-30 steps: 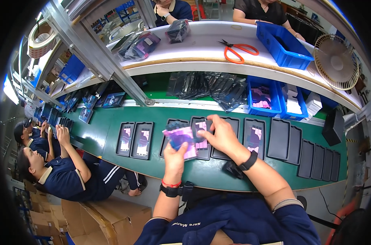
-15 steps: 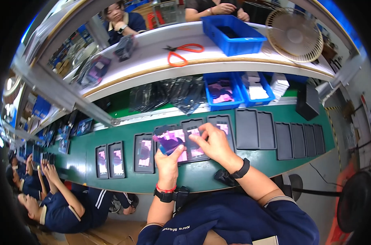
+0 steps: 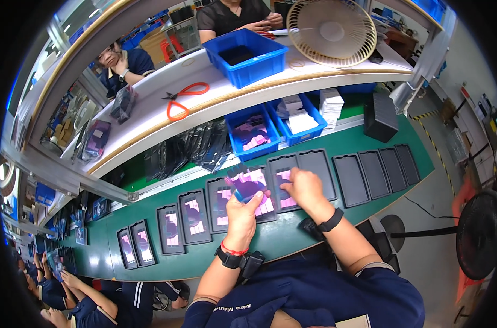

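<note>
My left hand [image 3: 242,217] is closed round a small stack of glossy pink-and-purple sheets [image 3: 248,183], thumb on top, held over the row of trays. My right hand [image 3: 304,188] reaches to a shallow black tray [image 3: 295,203] just right of the stack. Its thumb and fingertips pinch at the upper right edge of a pink-and-purple sheet [image 3: 284,186] lying in that tray. More black trays with such sheets run to the left, including one tray [image 3: 195,216]. The tray under the stack is partly hidden by my left hand.
Black trays [image 3: 374,174] without sheets stand to the right. Behind are a blue bin [image 3: 253,136] of pink-and-purple sheets and another [image 3: 298,117] of white pieces. A shelf above holds red-handled cutters [image 3: 184,98], a blue bin [image 3: 245,57] and a fan [image 3: 333,31]. Co-workers sit at left and opposite.
The view has swung to the right. My right hand has moved along to a tray that was bare before, and a sheet now lies in it. The left hand still holds the stack.
</note>
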Demonstrator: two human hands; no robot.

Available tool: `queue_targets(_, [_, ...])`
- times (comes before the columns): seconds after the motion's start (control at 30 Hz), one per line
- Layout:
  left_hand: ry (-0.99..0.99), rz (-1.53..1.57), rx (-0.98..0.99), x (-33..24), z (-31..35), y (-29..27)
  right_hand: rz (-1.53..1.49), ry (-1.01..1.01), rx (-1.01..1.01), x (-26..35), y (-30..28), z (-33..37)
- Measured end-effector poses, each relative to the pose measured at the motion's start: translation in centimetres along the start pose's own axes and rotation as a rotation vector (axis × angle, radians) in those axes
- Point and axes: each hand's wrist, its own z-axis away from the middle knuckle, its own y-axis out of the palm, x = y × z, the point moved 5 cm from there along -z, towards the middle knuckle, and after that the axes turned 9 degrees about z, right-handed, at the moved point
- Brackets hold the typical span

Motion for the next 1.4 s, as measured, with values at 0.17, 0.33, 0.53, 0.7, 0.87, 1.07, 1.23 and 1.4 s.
queue_targets(0.17, [-0.024,-0.050,0.011,2.1,-1.4,2.8,-0.359,-0.047,-0.490,-1.7,-3.3,1.5])
queue_targets(0.33, [-0.101,-0.061,0.116,5.7,-1.9,5.8,-0.921,0.017,-0.149,-5.2,-1.1,0.8])
queue_targets(0.53, [-0.200,0.036,0.100,7.1,-2.8,6.2,-0.245,0.083,-0.384,-8.9,-4.3,0.7])
queue_targets(0.7, [-0.152,-0.047,0.190,8.5,-2.4,9.6,-0.728,0.096,-0.127,-8.3,-4.5,2.0])
queue_targets(0.87, [-0.315,0.069,0.197,10.5,-2.3,11.6,-0.686,0.261,-0.104,-15.8,-6.1,2.3])
queue_targets(1.07, [-0.251,-0.069,0.148,12.5,-2.5,13.1,-0.110,0.291,-0.456,-14.8,-9.4,4.4])
queue_targets(1.23, [-0.340,0.049,0.301,15.4,-2.2,15.2,-0.643,0.191,-0.403,-17.7,-7.8,4.2])
queue_targets(1.4, [-0.357,-0.024,0.312,15.9,-2.7,16.1,-0.086,0.427,-0.339,-24.3,-11.9,4.2])
